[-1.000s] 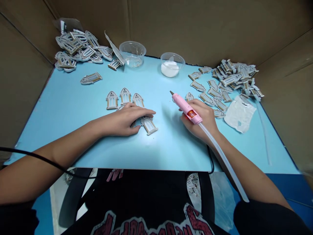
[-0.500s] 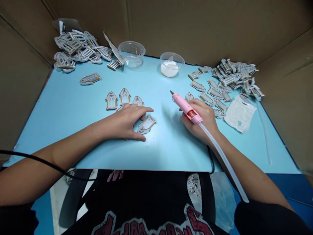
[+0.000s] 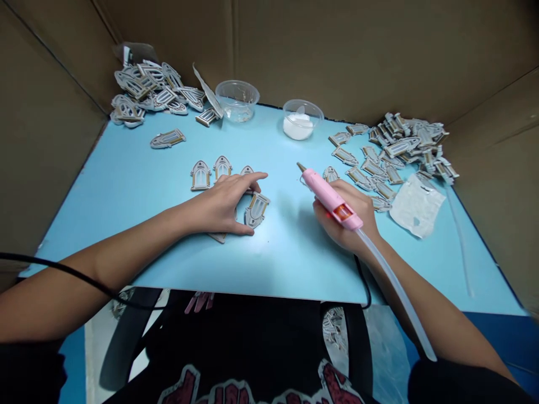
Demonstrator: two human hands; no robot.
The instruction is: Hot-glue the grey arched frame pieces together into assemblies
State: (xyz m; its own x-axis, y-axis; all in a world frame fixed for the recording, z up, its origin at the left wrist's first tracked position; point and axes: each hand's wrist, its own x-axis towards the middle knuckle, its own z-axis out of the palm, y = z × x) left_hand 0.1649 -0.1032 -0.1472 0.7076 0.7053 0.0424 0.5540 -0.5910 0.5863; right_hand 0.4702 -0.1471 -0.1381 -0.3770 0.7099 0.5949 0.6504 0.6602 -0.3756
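Observation:
My right hand [image 3: 349, 216] is wrapped round a pink hot glue gun [image 3: 328, 193], its nozzle pointing up and left above the table. A long translucent glue stick [image 3: 396, 292] runs out of the gun's back end along my forearm. My left hand [image 3: 225, 203] rests low over the table, thumb and fingers spread apart. Beside it, between thumb and fingers, lies a small arched window piece [image 3: 256, 210], its pointed end by my thumb. Further arched pieces, one a white window piece [image 3: 201, 175], lie just beyond this hand, and others are partly hidden under it.
A heap of window pieces [image 3: 145, 84] stands at the back left, another heap [image 3: 408, 140] at the right. Two clear plastic tubs stand at the back, one tub [image 3: 238, 101] and one with white material [image 3: 298, 126]. A crumpled white sheet [image 3: 416, 207] lies right. A black cable [image 3: 76, 273] crosses my left arm.
The window piece by my left hand has turned, its pointed end now facing more toward me. My right hand still holds the glue gun. The whole view has shifted slightly.

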